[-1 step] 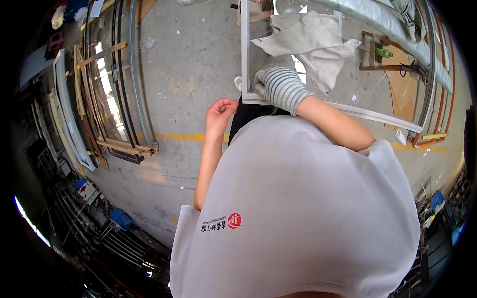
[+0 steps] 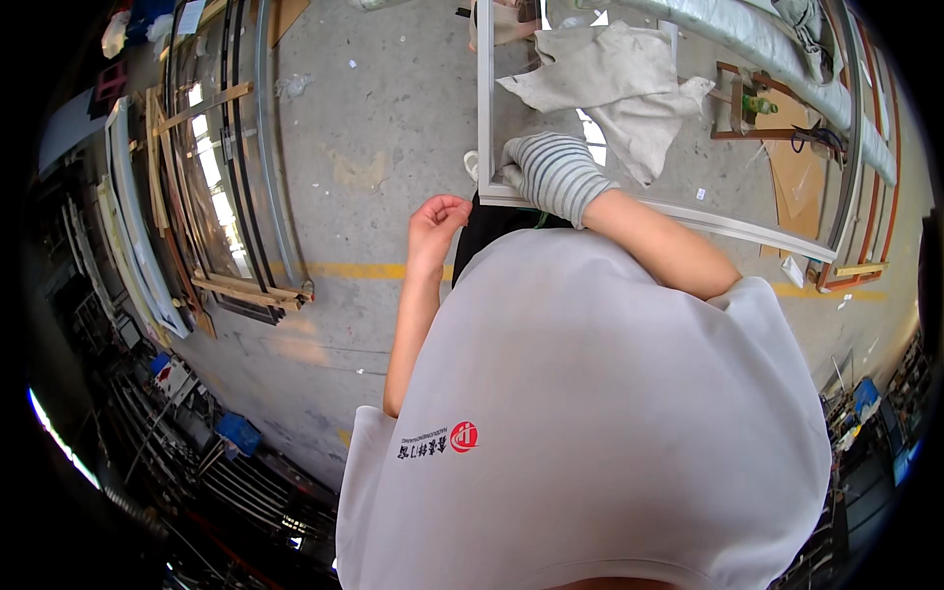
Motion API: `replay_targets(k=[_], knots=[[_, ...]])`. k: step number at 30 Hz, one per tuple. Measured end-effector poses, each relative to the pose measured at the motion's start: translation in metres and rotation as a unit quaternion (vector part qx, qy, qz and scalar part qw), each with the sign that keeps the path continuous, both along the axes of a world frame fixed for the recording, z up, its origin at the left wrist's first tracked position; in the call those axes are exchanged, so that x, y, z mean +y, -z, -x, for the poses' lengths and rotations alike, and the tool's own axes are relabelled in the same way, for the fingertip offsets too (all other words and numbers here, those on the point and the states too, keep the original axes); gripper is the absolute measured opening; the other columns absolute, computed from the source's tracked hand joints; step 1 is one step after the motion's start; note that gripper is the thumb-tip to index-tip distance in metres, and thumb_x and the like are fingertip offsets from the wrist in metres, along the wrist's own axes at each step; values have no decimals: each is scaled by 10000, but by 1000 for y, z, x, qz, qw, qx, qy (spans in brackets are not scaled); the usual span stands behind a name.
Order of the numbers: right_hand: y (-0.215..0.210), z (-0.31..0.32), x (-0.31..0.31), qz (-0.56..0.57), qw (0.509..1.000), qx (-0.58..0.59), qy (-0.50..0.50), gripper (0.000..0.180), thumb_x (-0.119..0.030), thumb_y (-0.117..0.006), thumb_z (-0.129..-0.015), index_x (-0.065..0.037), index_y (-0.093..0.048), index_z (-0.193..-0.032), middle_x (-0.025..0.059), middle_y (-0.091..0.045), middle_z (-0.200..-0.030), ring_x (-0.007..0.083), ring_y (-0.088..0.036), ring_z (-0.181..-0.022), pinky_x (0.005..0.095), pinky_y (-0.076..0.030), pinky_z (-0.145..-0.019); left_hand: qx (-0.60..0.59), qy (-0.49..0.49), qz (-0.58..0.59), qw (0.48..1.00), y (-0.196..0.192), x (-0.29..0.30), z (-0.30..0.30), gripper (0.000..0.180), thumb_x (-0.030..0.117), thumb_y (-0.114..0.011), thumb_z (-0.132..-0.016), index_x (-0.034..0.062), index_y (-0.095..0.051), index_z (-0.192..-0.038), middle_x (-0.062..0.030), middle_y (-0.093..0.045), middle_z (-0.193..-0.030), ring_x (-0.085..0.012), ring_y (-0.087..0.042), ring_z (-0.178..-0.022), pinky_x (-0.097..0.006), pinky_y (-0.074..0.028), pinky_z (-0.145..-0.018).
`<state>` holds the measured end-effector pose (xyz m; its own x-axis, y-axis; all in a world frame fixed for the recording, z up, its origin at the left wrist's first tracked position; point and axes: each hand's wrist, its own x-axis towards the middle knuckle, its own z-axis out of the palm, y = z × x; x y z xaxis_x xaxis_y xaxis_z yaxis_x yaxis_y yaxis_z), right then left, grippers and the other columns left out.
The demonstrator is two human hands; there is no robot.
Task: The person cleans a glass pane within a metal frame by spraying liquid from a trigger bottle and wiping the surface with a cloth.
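A light-grey window frame point(image 2: 486, 98) with what looks like a glass pane lies in front of me, its near left corner close to both hands. My right hand point(image 2: 560, 179), in a grey-and-white striped glove, is closed with curled fingers at the inner side of that corner. Whatever it may hold is hidden. Just outside the corner, my bare left hand point(image 2: 436, 234) has its fingers bent and pressed together, tips beside the frame. Anything between them is too small to make out. A crumpled off-white cloth point(image 2: 615, 84) lies within the frame, beyond my right hand.
Long framed panels with wooden strips point(image 2: 253, 285) stand at the left. On the right are a wrapped roll point(image 2: 767, 59), a brown frame point(image 2: 723, 103), black-handled scissors point(image 2: 816, 138) and cardboard point(image 2: 795, 187). Racks of dark profiles point(image 2: 226, 492) line the lower left. A yellow line point(image 2: 354, 270) crosses the floor.
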<state>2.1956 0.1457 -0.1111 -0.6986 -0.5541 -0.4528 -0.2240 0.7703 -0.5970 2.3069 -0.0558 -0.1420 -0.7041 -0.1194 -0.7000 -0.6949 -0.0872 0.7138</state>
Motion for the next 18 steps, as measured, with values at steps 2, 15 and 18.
replay_targets(k=[2, 15, 18], knots=[[5, 1, -1, 12, 1000, -12, 7, 226, -231, -575, -813, -32, -671, -860, 190, -679, -804, 359, -659, -791, 449, -519, -730, 1, 2, -2, 1000, 2, 0, 0, 93, 48, -654, -844, 13, -648, -930, -8, -646, -816, -80, -575, -739, -228, -459, -737], [0, 8, 5, 20, 998, -52, 18, 181, -201, -562, -836, -45, -635, -894, 169, -669, -835, 352, -643, -828, 447, -501, -734, 9, 6, -4, 1000, 6, -4, 0, 84, 45, -645, -851, 6, -644, -925, -12, -642, -818, -85, -572, -740, -234, -464, -736], [-4, 4, 2, -4, 1000, -17, -1, 211, -207, -552, -852, -30, -654, -904, 190, -678, -855, 362, -654, -842, 448, -513, -743, 9, 2, -2, 1000, 4, -3, 0, 81, 49, -648, -853, 8, -643, -923, -10, -639, -814, -84, -569, -738, -234, -463, -734]])
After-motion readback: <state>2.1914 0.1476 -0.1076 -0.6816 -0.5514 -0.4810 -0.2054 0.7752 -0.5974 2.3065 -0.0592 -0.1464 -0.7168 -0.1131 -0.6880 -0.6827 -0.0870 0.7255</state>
